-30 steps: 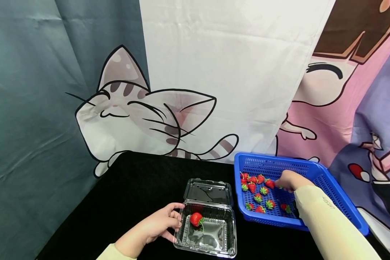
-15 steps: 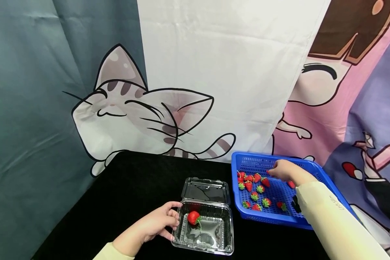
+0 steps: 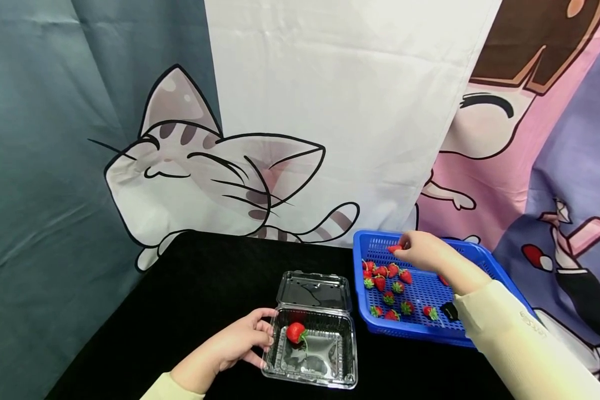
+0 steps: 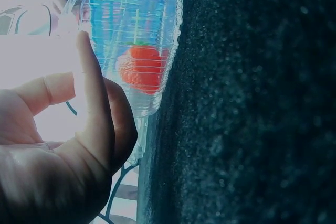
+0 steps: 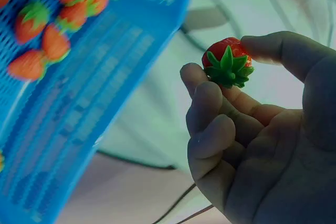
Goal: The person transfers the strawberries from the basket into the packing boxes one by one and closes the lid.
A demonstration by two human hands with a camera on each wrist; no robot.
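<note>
My left hand (image 3: 237, 341) holds the left side of a clear plastic clamshell box (image 3: 310, 382), fingers and thumb spread along its wall. The lid (image 3: 315, 291) lies folded back. Inside, near the left wall, sits one red strawberry (image 3: 295, 333) with a green stem; the left wrist view shows the same strawberry (image 4: 142, 69) through the plastic. Over the back left of a blue basket (image 3: 405, 329), my right hand (image 3: 425, 253) pinches another strawberry (image 5: 226, 51) between thumb and fingertips, its green leaves facing the wrist camera.
Several strawberries (image 3: 379, 283) lie in the basket's left half, and one more (image 3: 430, 313) sits nearer its front. Black cloth (image 3: 220, 278) covers the table. Behind it hangs a curtain (image 3: 330, 83) printed with cartoon figures.
My right hand has lifted a strawberry and moved left and toward the basket's back rim. The left hand stays on the box. The whole head view has shifted slightly.
</note>
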